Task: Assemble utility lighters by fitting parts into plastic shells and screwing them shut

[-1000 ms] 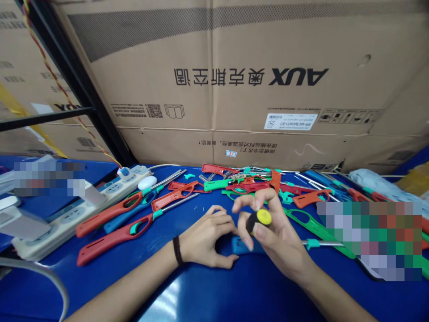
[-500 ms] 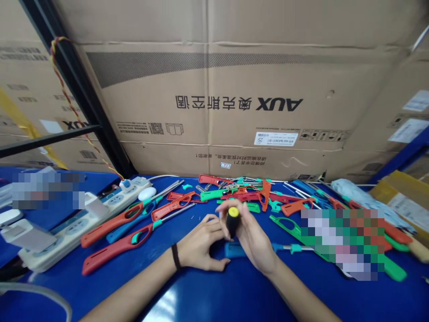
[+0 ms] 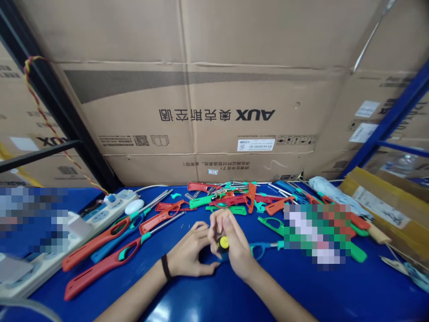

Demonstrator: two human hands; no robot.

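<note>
My right hand (image 3: 231, 248) is closed round a screwdriver with a black handle and yellow cap (image 3: 222, 244), held upright over a blue long-nosed lighter (image 3: 259, 248) that lies on the blue table (image 3: 208, 295). My left hand (image 3: 187, 255), with a dark band at the wrist, is curled beside it, fingers pressed down at the lighter's handle end, which the hands hide.
Several red, green and blue lighters (image 3: 110, 261) and loose shells (image 3: 228, 199) lie spread across the table. A white power strip (image 3: 83, 223) sits at the left. Big cardboard boxes (image 3: 214, 116) stand right behind. A yellow box (image 3: 382, 208) lies at the right.
The view has tilted up and swung right. My right hand has brought the screwdriver lower and closer to my left hand, fingers wrapped tighter on it.
</note>
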